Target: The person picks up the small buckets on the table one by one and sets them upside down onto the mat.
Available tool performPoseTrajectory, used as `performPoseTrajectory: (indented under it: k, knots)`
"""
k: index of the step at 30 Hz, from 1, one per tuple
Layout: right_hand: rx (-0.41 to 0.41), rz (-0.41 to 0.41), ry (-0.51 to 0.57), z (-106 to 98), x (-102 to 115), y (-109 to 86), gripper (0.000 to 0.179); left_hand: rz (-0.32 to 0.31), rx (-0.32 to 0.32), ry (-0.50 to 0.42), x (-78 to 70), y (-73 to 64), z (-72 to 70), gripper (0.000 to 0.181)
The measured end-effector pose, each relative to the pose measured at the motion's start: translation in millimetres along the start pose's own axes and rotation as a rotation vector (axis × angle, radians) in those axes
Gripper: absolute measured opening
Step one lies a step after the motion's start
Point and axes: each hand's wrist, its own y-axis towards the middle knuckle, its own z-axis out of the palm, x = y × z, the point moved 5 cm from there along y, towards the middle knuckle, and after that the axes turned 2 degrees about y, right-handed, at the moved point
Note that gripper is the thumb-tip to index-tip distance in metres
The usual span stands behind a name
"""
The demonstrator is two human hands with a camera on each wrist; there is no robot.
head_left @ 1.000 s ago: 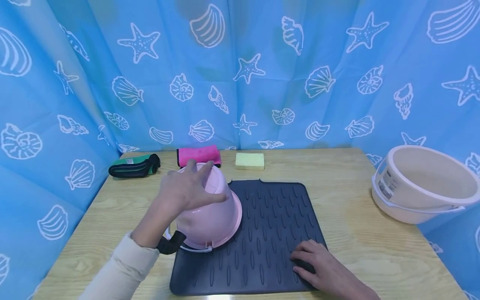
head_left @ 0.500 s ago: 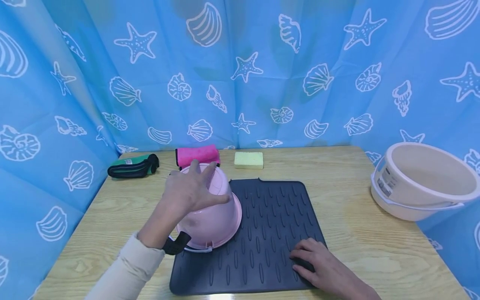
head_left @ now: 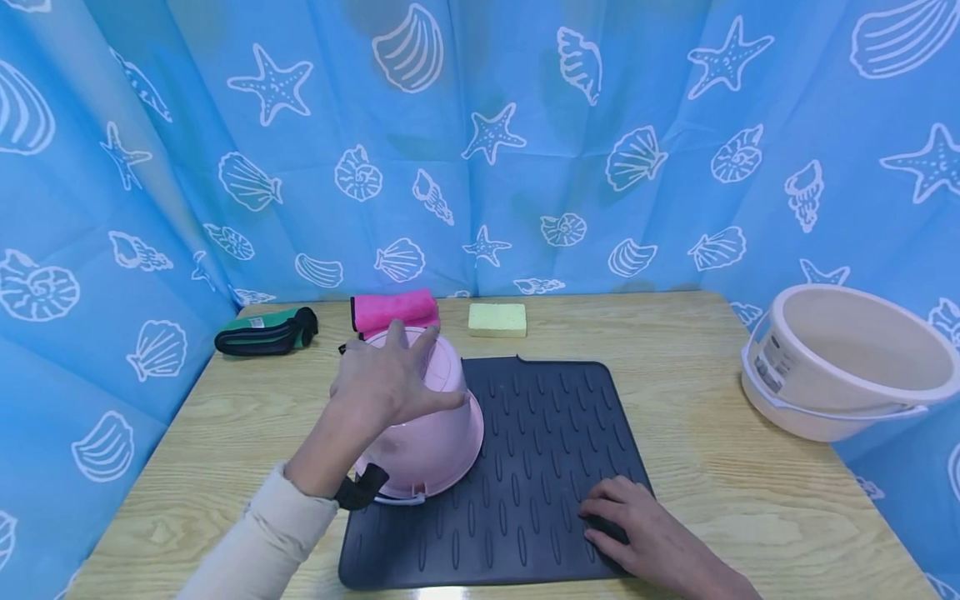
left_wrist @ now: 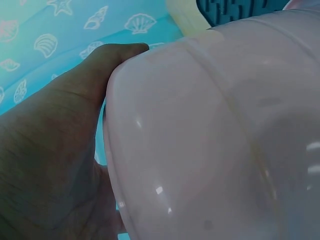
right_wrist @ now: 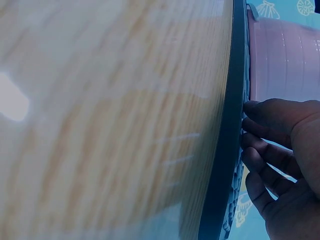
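An upturned pink bucket (head_left: 420,454) stands mouth down on the left part of a black ribbed mat (head_left: 540,467), its pale handle (head_left: 397,501) lying at the rim's near side. My left hand (head_left: 382,379) grips the bucket's base from above, fingers spread. In the left wrist view, the thumb (left_wrist: 115,57) hooks over the edge of the base, while the other fingers are mostly hidden. My right hand (head_left: 630,525) rests its fingertips on the mat near its right front corner. The right wrist view shows those fingers (right_wrist: 270,155) loosely bent, holding nothing.
A beige bucket (head_left: 817,375) stands upright at the table's right edge. Along the back lie a green and black folded item (head_left: 266,333), a rolled pink cloth (head_left: 393,311) and a pale yellow sponge (head_left: 497,320). A blue shell-print curtain (head_left: 480,192) surrounds the wooden table (head_left: 720,467).
My left hand and forearm have shifted slightly to the right, and the base of the pink bucket has shifted a little with them. The right hand keeps its place on the mat.
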Motion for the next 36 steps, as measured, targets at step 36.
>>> performPoseTrajectory:
  k: [36]
  knots:
    - [-0.026, -0.009, 0.006, -0.4, -1.6, -1.2, 0.018, 0.452, -0.498, -0.418, -58.8, -39.5, -10.7, 0.051]
